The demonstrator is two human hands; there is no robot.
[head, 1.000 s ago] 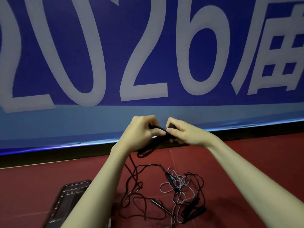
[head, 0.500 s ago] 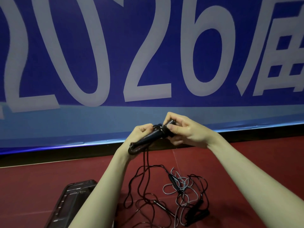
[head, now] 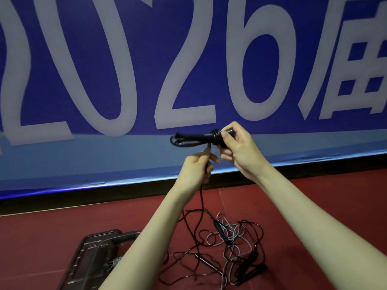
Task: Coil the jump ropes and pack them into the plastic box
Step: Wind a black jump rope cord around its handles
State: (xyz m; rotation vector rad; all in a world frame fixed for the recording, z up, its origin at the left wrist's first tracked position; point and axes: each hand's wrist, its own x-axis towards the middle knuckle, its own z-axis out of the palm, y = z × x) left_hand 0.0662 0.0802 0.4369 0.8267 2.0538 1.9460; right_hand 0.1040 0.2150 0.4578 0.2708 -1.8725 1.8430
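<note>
My right hand point(head: 236, 147) grips a black jump rope bundle point(head: 194, 139), its handles lying level with cord wound round them near my fingers. Just below, my left hand point(head: 195, 166) pinches the loose black cord point(head: 201, 197), which hangs down to the floor. On the red floor lies a tangle of black and grey jump ropes point(head: 226, 241) with black handles point(head: 250, 266) at the lower right. A dark see-through plastic box point(head: 92, 256) sits at the lower left, partly hidden by my left forearm, with a handle visible inside.
A large blue banner point(head: 146, 80) with white numerals fills the wall ahead, above a black baseboard. The red floor point(head: 41, 231) spreads left and right of the ropes.
Both hands rose with the bundle. The handles swung level and now stick out to the left. My left hand dropped below the bundle and took the loose cord.
</note>
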